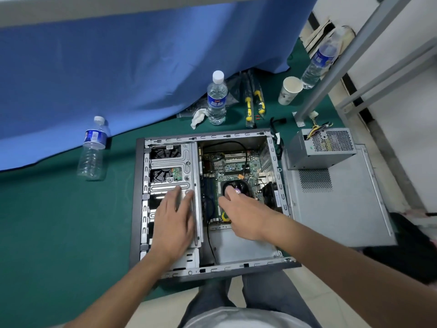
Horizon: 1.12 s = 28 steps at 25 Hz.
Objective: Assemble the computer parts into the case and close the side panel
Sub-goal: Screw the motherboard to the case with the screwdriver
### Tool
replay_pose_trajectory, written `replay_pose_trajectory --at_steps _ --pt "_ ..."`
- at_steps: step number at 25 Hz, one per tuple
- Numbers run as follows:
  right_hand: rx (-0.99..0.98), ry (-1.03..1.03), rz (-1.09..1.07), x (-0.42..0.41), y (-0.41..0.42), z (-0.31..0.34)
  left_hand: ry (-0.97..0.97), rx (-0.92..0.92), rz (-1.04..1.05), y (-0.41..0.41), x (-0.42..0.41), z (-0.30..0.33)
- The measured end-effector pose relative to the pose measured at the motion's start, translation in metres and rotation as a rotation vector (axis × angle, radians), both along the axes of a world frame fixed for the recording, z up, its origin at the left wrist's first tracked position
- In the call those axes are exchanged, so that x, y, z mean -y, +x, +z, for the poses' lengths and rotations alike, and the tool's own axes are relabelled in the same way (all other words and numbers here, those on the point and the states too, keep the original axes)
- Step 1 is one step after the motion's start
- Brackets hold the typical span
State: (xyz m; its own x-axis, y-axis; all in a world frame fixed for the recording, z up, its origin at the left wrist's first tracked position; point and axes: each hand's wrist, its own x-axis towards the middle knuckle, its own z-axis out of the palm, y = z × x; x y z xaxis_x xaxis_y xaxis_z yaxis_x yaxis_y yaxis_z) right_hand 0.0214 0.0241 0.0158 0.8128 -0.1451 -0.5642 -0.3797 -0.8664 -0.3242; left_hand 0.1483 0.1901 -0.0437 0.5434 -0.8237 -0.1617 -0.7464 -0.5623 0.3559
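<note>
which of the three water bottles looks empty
The water bottle at the left, beside the blue cloth: clear through below its label. The middle bottle behind the case looks full; the right bottle by the paper cup is harder to judge.

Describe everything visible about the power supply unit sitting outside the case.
The power supply unit is a grey metal box with a perforated honeycomb grille on its top face. Yellow, black and red wires leave its far edge. It rests on the detached side panel, right of the open case. Neither hand touches it.
</note>
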Motion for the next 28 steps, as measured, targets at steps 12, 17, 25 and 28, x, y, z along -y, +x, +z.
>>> replay_pose_trajectory --at_steps 12,17,25,28 --pt "0.118 -0.245 0.081 -0.028 0.011 -0.002 0.023 0.062 0.028 -0.008 -0.006 -0.025" --pt "0.086 -0.236 -0.003 -0.037 0.017 0.005 0.013 0.07 0.03 -0.007 -0.007 -0.024" --pt "0.089 -0.356 0.208 -0.045 0.02 0.028 -0.048 0.069 0.04 -0.008 -0.007 -0.026" --pt "0.081 -0.415 0.178 -0.037 0.026 0.022 -0.063 0.067 0.046 -0.008 -0.008 -0.027"
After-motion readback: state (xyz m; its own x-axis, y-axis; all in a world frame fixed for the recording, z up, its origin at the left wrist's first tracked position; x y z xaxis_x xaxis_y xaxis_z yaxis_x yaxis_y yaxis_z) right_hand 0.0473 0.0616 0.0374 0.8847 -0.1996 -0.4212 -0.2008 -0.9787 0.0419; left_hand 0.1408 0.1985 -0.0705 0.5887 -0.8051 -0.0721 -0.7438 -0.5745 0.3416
